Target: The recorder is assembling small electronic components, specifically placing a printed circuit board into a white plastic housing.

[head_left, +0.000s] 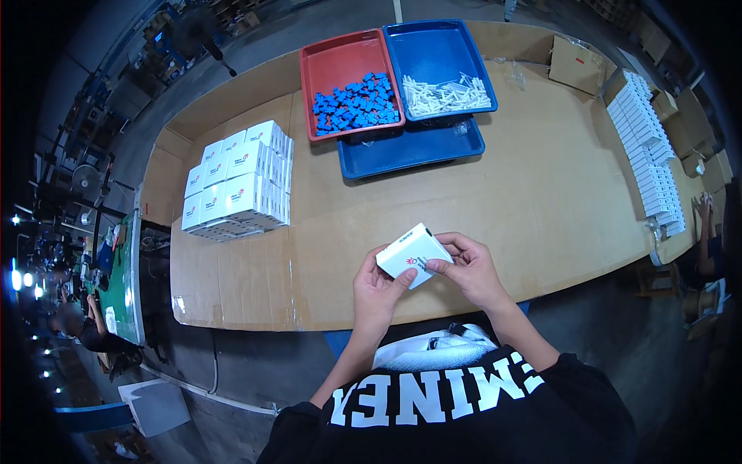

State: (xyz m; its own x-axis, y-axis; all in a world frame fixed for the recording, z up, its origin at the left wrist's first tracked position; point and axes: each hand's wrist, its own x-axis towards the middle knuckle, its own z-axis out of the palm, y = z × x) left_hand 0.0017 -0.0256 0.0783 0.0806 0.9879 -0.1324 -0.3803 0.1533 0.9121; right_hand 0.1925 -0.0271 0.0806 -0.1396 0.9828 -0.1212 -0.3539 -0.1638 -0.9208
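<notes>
A small white cardboard box (411, 253) with a red mark on its face is held tilted above the front of the table. My left hand (379, 288) grips its left side, thumb on the face and fingers behind. On its right side my right hand (473, 271) also closes round it, thumb pressed near the lower right of the face. Left of the hands stands a block of stacked white boxes (239, 182) of like look.
At the table's (348, 255) far side, a red tray (340, 58) holds small blue parts (355, 104) and a blue tray (433, 50) holds white sticks (444, 96). Another blue tray (413, 153) lies partly beneath. Rows of white boxes (645, 155) line the right end. Other people are at both sides.
</notes>
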